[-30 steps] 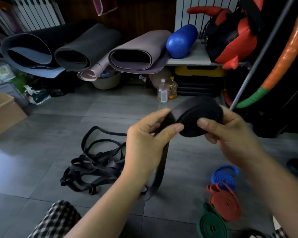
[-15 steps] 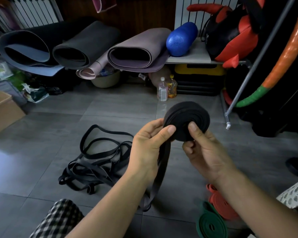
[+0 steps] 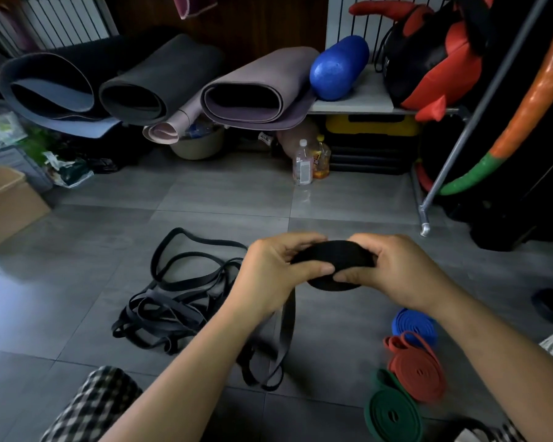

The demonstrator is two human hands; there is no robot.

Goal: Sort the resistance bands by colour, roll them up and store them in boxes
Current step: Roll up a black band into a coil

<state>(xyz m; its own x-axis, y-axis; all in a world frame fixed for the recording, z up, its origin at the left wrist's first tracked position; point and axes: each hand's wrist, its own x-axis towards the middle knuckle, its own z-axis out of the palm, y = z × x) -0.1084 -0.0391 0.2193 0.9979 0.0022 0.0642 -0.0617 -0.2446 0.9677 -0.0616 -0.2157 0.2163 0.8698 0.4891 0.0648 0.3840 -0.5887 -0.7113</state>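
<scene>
Two hands are engaged on one black roll (image 3: 332,261), held in the air above the floor (image 3: 77,282), near the middle of the view.

- Fingers (image 3: 316,268) of the left hand (image 3: 268,272): curled over the roll's left edge, thumb pressed against its near face. The roll is pinched.
- Fingers (image 3: 348,277) of the right hand (image 3: 396,272): curled over the right edge, thumb on the near face, meeting the left thumb. The roll is pinched here too.
- Loose tail (image 3: 288,330), one: hung from the roll's left side down to the floor, where it ends in a loop. This band is judged to be mostly wound, not finished.

Finished coils, laid on the floor at near right, just beside one another:
- Blue coil (image 3: 415,323): one, farthest of the three.
- Red coil (image 3: 419,368): one, in the middle, overlapped onto the blue.
- Green coil (image 3: 393,413): one, nearest.

Unrolled stock:
- Black tangle (image 3: 173,301): one heap, on the floor to the left of the hands. Several bands are knotted together and the number cannot be counted.

Storage:
- Cardboard box (image 3: 7,205): one, at far left, well apart from the coils. Nothing is seen stored in it, and its contents cannot be told.

Progress, as judged: sorting by colour appears done. Three coils are complete and a fourth is in hand. The black heap remains to be rolled, and all boxing remains.
</scene>
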